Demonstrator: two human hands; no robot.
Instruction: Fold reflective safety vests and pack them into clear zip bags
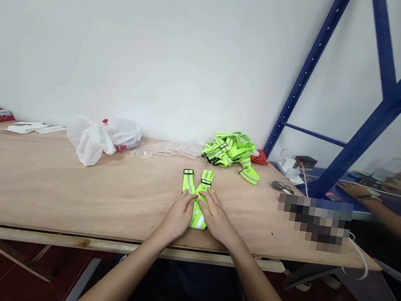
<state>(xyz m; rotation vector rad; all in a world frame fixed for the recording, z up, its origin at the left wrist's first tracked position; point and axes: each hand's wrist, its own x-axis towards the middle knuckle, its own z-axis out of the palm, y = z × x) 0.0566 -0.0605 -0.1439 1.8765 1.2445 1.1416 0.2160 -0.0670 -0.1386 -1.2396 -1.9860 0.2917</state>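
A folded yellow-green reflective strap (198,221) with grey stripes and black buckles lies on the wooden table in front of me. Its two buckled ends point away from me, side by side. My left hand (179,213) rests along the strap's left edge, fingers stretched forward over it. From the other side my right hand (216,217) lies on it with fingers spread and pressing down. Both hands are open, and they cover the middle of the strap. Further back, against the wall, sits a tangled pile of similar reflective straps (231,150).
White plastic bags (92,142) and flat clear packets (178,148) lie along the wall. A red item (260,157) is behind the pile. Blue rack posts (305,75) stand at the right, with a white charger (290,170) beside them. Another person's hand (355,190) rests at far right.
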